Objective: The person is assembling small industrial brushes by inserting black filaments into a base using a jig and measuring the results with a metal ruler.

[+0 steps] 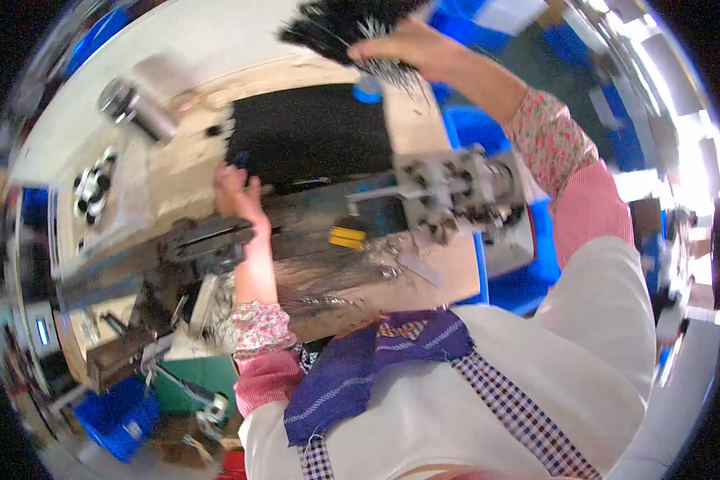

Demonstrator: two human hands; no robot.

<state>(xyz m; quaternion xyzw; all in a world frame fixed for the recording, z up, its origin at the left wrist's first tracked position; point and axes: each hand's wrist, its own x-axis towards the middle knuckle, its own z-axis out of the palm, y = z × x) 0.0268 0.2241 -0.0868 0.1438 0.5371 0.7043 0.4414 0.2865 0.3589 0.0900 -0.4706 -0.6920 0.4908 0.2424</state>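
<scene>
My right hand (408, 50), at the far right end of the bench, is closed round a thick bundle of thin black strands (336, 28) with pale, silvery ends. My left hand (244, 200) reaches across the metal machine bed toward the near left corner of a black mat (312, 128). Its fingers are somewhat blurred but look apart, and a small dark blue thing (239, 160) shows at the fingertips; whether they touch it is unclear. Beside it runs the long bed of a bench machine (304, 210), with a metal head (460, 192) at the right.
Loose thin strands (320, 292) lie on the bench in front of the machine, near a yellow block (347, 238). A steel tumbler (136, 110) and a tray (128, 204) of black and white parts are at left. Blue bins (528, 292) stand at the right, another (120, 420) lower left.
</scene>
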